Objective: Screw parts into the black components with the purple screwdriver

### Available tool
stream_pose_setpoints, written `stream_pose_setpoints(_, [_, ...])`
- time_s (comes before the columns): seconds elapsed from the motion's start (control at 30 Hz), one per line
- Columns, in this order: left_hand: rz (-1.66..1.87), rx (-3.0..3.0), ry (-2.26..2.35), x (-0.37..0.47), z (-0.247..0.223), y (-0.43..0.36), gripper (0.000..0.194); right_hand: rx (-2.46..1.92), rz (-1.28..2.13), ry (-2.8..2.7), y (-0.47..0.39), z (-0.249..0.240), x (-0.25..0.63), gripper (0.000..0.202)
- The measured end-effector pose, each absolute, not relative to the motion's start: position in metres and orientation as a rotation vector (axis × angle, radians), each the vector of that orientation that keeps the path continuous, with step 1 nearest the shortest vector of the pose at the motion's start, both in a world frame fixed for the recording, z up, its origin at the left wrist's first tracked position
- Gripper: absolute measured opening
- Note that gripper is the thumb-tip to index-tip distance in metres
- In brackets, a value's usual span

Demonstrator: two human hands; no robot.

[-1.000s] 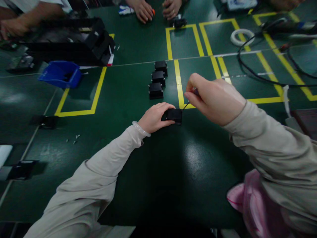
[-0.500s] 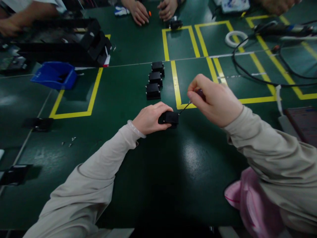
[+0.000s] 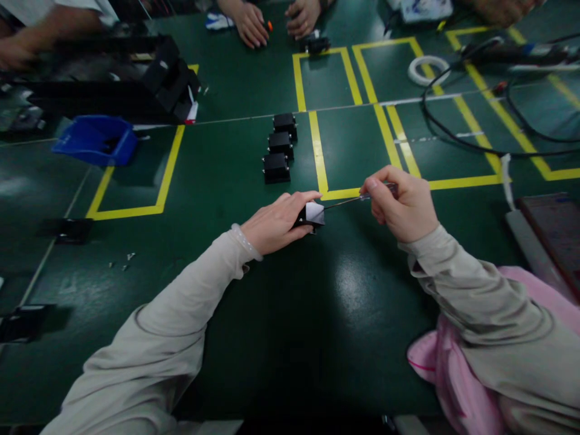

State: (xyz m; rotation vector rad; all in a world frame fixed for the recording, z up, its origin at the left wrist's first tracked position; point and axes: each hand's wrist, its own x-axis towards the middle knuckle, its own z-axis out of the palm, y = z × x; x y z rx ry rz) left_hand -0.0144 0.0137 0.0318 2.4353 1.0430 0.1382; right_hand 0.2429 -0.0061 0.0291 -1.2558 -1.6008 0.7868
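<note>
Block (image 3: 314, 212) pinched in L hand (image 3: 280, 223), left of R hand (image 3: 403, 203), approx ctr of bench (image 3: 357, 320). R hand grips screwdriver (image 3: 364, 197), long axis running left & slightly near; tip at block's right end, contact unclear. L hand nearer.

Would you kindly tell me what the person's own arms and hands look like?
Long, loose, creased beige sleeves reach both wrists. The left hand has a pale bracelet at its wrist; the right hand shows none. Both are gloveless.

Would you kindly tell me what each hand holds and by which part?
Left hand: small black boxy part, around its left end. Right hand: slim screwdriver with metal shaft, by its handle.
</note>
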Motion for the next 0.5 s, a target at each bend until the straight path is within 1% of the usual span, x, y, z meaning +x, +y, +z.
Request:
stream_pose_setpoints(0.1, [0.165,2.421,1.033,-0.014,0.029,0.013,0.065,-1.213,0.901,-1.488,-0.004,0.022,0.245,0.014])
stream_pose_setpoints(0.17, [0.188,2.415,0.988,-0.015,0.028,0.014,0.065,-1.196,0.925,-1.456,-0.002,0.019,0.246,0.014])
stream_pose_setpoints(0.27, [0.245,2.399,0.912,-0.017,0.024,0.017,0.054,-1.171,0.952,-1.428,-0.001,0.017,0.246,0.02])
stream_pose_setpoints(0.37, [0.317,2.379,0.899,-0.016,0.02,0.017,0.044,-1.143,0.981,-1.414,-0.001,0.015,0.246,0.031])
stream_pose_setpoints(0.5, [0.422,2.378,0.989,-0.011,0.014,0.013,0.044,-1.11,1.026,-1.406,-0.002,0.013,0.247,0.033])
